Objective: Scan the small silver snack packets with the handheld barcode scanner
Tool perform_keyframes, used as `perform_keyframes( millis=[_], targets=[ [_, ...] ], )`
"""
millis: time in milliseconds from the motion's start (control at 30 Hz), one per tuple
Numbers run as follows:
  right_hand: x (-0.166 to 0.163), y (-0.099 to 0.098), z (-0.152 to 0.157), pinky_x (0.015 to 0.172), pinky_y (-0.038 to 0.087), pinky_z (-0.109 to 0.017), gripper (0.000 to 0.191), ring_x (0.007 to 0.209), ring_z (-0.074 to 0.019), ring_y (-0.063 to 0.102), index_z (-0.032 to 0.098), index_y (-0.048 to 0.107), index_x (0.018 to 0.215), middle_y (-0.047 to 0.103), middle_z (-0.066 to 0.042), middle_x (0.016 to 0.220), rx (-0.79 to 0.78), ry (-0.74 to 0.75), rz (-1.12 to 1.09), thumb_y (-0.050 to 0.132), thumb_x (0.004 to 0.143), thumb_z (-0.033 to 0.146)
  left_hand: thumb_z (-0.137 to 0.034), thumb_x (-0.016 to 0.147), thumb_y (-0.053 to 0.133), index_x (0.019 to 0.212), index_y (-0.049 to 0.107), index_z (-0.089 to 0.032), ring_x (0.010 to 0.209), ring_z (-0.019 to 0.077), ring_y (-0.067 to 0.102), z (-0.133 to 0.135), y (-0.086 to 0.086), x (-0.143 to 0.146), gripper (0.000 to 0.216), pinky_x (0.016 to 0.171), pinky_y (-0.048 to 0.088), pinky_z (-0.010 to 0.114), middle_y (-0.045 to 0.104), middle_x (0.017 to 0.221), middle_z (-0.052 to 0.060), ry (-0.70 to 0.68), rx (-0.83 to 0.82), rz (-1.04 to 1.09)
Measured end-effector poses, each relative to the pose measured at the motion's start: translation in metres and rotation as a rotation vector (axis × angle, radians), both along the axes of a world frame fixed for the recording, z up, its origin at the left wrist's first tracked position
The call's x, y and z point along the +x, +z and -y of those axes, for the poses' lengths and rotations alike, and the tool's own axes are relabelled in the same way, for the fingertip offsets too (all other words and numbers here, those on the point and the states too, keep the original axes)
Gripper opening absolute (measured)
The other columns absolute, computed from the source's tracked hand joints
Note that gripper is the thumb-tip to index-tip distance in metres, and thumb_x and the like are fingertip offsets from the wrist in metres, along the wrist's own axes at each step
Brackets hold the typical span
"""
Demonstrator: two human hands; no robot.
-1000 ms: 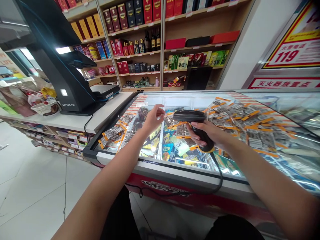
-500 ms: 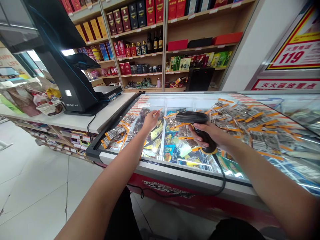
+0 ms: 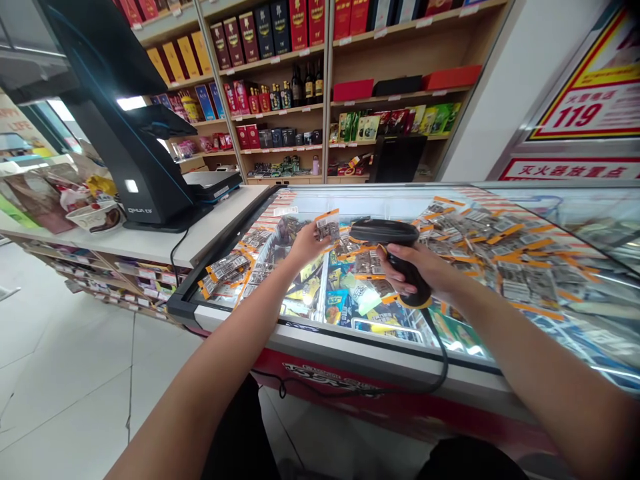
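Note:
My left hand [image 3: 306, 245] is closed on a small snack packet [image 3: 328, 227] with an orange top edge, held up over the freezer's glass top. Wrapped round the handle of a black barcode scanner [image 3: 385, 231] is my right hand [image 3: 413, 267]. The scanner's head points left, towards the packet, with a short gap between them. Many similar packets [image 3: 525, 283] lie spread on the glass to the right. A smaller group of packets [image 3: 227, 267] lies at the left end of the glass. The scanner's cable [image 3: 443, 360] hangs down over the front.
The chest freezer [image 3: 320, 340] holds colourful frozen goods under its glass. To the left, a counter [image 3: 200, 239] carries a black checkout terminal [image 3: 150, 167] and a white tub [image 3: 95, 217]. Shelves [image 3: 280, 113] with boxes and bottles stand behind.
My left hand has moved slightly right and turned the packet, so its printed face now shows near the scanner. My right hand and the scanner have hardly moved.

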State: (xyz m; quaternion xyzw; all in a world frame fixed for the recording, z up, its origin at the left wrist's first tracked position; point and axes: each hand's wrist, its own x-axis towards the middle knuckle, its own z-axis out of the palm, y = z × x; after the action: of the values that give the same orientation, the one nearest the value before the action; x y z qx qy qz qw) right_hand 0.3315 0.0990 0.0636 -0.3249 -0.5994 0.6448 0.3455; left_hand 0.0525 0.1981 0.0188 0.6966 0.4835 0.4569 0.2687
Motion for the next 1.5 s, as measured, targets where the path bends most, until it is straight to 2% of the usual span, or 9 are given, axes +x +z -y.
perform_keyframes(
  millis=[167,433,633,700,867,1100,1200,1367,1500],
  targets=[
    [-0.001,0.000,-0.001,0.040,0.030,-0.025,0.054,0.039,-0.0101,0.040,0.024,0.060,0.096,0.054,0.005,0.060,-0.013,0.023,-0.029,0.087,0.094,0.071,-0.021,0.095,0.086,0.093,0.068,-0.020,0.083,0.0241,0.074,0.004,0.002,-0.002,0.018,0.087,0.063,0.040,0.078,0.088,0.006,0.041,-0.046,-0.075],
    [0.000,0.004,0.001,0.040,0.031,-0.026,0.051,0.038,-0.0104,0.039,0.024,0.060,0.098,0.054,0.005,0.060,-0.020,-0.019,-0.053,0.087,0.095,0.067,-0.026,0.101,0.082,0.117,0.066,-0.020,0.104,0.0295,0.079,0.005,0.007,-0.003,0.024,0.098,0.064,0.044,0.082,0.112,0.013,0.094,-0.069,0.061],
    [0.000,0.003,-0.002,0.041,0.033,-0.027,0.047,0.038,-0.0102,0.038,0.024,0.062,0.101,0.054,0.005,0.060,-0.020,-0.084,-0.053,0.086,0.095,0.064,-0.035,0.088,0.096,0.162,0.043,-0.012,0.159,0.0543,0.052,0.014,0.009,-0.013,0.094,0.122,0.050,0.064,0.057,0.163,0.038,0.392,-0.156,-0.196],
    [0.001,0.002,-0.004,0.041,0.034,-0.027,0.044,0.039,-0.0107,0.038,0.024,0.062,0.102,0.054,0.005,0.061,-0.020,-0.103,-0.044,0.084,0.098,0.062,-0.036,0.086,0.097,0.160,0.045,-0.012,0.165,0.0561,0.043,0.017,0.007,-0.016,0.094,0.127,0.045,0.066,0.046,0.170,0.038,0.419,-0.077,-0.298],
    [0.000,0.000,-0.005,0.040,0.034,-0.027,0.045,0.039,-0.0108,0.038,0.024,0.061,0.101,0.054,0.004,0.061,-0.042,-0.126,-0.023,0.085,0.097,0.063,-0.036,0.100,0.081,0.120,0.071,-0.021,0.139,0.0440,0.067,0.022,0.008,-0.018,0.027,0.123,0.053,0.060,0.068,0.136,0.021,0.083,-0.035,-0.509],
    [-0.003,0.008,0.002,0.041,0.035,-0.027,0.049,0.042,-0.0106,0.041,0.024,0.060,0.098,0.054,0.003,0.063,-0.028,-0.126,0.010,0.089,0.094,0.063,-0.041,0.109,0.069,0.143,0.069,-0.022,0.143,0.0357,0.069,0.031,0.009,0.000,0.039,0.125,0.056,0.049,0.073,0.152,0.019,-0.288,0.067,-0.491],
    [-0.004,0.011,0.003,0.040,0.035,-0.026,0.053,0.041,-0.0097,0.040,0.024,0.059,0.099,0.054,0.004,0.061,-0.036,-0.133,0.008,0.091,0.092,0.065,-0.036,0.111,0.064,0.147,0.069,-0.022,0.144,0.0387,0.069,0.028,0.016,-0.010,0.039,0.123,0.056,0.055,0.072,0.155,0.021,-0.127,0.051,-0.528],
    [-0.003,0.009,0.002,0.041,0.037,-0.026,0.052,0.043,-0.0108,0.044,0.024,0.058,0.099,0.054,0.003,0.061,-0.063,-0.158,0.028,0.091,0.092,0.064,-0.025,0.097,0.074,0.142,0.074,-0.013,0.161,0.0573,0.051,0.017,0.030,-0.063,0.046,0.129,0.040,0.076,0.066,0.160,0.034,0.622,-0.143,-0.637],
    [-0.003,0.005,-0.001,0.041,0.036,-0.027,0.048,0.040,-0.0100,0.042,0.023,0.059,0.100,0.056,0.002,0.061,-0.058,-0.152,0.030,0.088,0.095,0.061,-0.022,0.091,0.076,0.141,0.075,-0.009,0.159,0.0607,0.052,0.012,0.029,-0.088,0.051,0.126,0.040,0.076,0.063,0.162,0.039,0.646,-0.345,-0.665]
  ],
)
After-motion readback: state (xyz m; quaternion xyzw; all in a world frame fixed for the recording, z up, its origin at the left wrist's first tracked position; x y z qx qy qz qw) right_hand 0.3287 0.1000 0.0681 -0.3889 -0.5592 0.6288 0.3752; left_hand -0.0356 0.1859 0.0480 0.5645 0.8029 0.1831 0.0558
